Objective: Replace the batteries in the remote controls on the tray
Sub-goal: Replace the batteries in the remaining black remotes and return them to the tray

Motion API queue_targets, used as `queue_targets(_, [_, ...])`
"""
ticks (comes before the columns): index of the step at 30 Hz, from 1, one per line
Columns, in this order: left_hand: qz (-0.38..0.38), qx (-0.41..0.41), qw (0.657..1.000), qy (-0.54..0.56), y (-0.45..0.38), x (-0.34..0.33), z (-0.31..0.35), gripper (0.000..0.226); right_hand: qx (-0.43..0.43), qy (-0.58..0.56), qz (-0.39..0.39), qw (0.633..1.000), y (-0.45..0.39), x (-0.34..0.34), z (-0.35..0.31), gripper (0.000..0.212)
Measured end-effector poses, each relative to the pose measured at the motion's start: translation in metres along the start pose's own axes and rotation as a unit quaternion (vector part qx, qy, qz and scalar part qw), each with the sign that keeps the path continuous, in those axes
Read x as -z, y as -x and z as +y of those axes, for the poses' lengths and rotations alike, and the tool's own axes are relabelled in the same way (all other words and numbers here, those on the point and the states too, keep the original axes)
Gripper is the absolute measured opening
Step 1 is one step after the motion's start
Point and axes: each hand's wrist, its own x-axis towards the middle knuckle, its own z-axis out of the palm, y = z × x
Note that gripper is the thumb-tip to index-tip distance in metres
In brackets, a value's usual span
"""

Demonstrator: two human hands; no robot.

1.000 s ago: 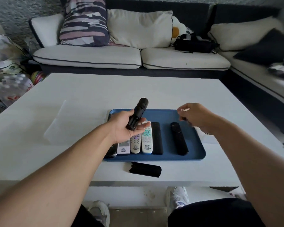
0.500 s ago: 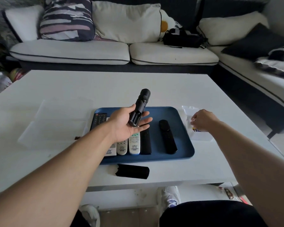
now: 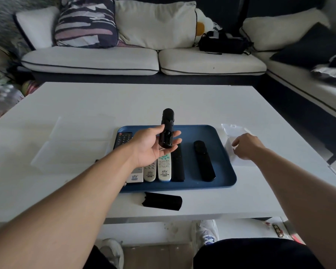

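Right hand (image 3: 246, 147) now reaches past tray (image 3: 211, 133) to plastic bag (image 3: 233, 131).

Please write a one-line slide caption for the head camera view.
Left hand holds an opened black remote above the blue tray; right hand reaches toward a clear bag.

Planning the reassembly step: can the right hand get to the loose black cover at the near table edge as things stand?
Probably yes. The battery cover lies alone on the table, in front of the tray, nothing on it. The right hand is off at the clear bag right of the tray, and the way back looks free.
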Motion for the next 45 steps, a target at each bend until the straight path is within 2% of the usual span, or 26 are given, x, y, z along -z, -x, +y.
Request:
queue_targets(4, [0.008,0.003,1.000,0.000,0.003,0.004,0.002,0.033,0.002,-0.024,0.012,1.000,0.001,0.002,0.002,0.029])
queue_targets(9, [0.049,0.015,0.999,-0.008,0.004,0.011,0.002,0.029,-0.009,-0.072,0.016,0.997,0.000,0.002,0.002,0.032])
queue_targets(15, [0.108,0.014,0.991,-0.074,0.008,0.027,-0.001,0.020,-0.006,-0.169,0.057,0.984,0.002,0.002,-0.004,0.023])
queue_targets(19, [0.117,0.017,0.988,-0.099,0.008,0.034,-0.003,0.023,0.045,-0.174,0.170,0.969,0.010,0.014,-0.017,0.019])
queue_targets(21, [0.120,0.021,0.987,-0.103,0.008,0.037,-0.003,0.025,0.094,-0.202,0.189,0.956,0.026,0.025,-0.037,0.011])
queue_targets(22, [0.121,0.023,0.987,-0.102,0.007,0.038,-0.004,0.027,0.126,-0.210,0.174,0.954,0.037,0.030,-0.051,0.006])
queue_targets(24, [0.126,0.026,0.987,-0.097,0.007,0.039,-0.006,0.029,0.212,-0.210,0.095,0.950,0.061,0.031,-0.081,0.006])
queue_targets(26, [0.129,0.026,0.987,-0.094,0.007,0.037,-0.007,0.028,0.306,-0.163,-0.003,0.938,0.089,0.025,-0.109,0.019])
queue_targets(28, [0.126,0.026,0.988,-0.091,0.006,0.038,-0.008,0.025,0.373,-0.090,-0.060,0.921,0.109,0.017,-0.131,0.037])
queue_targets(30, [0.119,0.032,0.988,-0.089,0.006,0.040,-0.008,0.025,0.399,-0.035,-0.059,0.914,0.116,0.011,-0.142,0.041])
queue_targets(37, [0.096,0.042,0.988,-0.113,0.012,0.044,-0.008,0.021,0.393,0.012,-0.012,0.919,0.124,0.006,-0.153,0.021])
queue_targets(42, [0.107,0.005,0.976,-0.190,0.011,0.056,-0.008,0.020,0.377,0.050,0.009,0.925,0.129,-0.002,-0.156,0.020])
queue_targets(45, [0.147,-0.031,0.959,-0.240,0.013,0.065,-0.006,0.019,0.365,0.074,0.011,0.928,0.131,-0.007,-0.157,0.023])
